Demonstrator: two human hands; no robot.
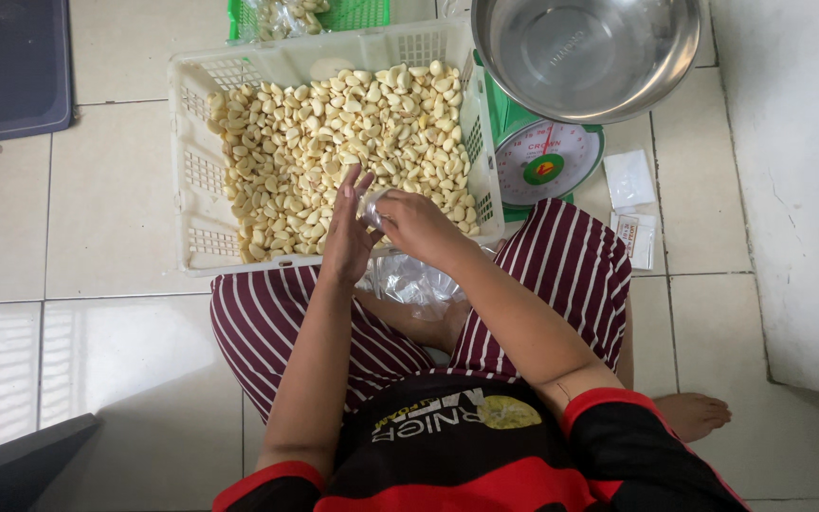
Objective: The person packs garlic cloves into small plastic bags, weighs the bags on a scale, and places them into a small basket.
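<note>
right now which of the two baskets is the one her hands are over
The white basket heaped with peeled garlic; the green basket lies beyond it, at the frame's top edge.

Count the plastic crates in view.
2: a white slotted plastic crate full of peeled garlic cloves before the person, and a green plastic crate behind it, cut off at the frame's top.
</note>
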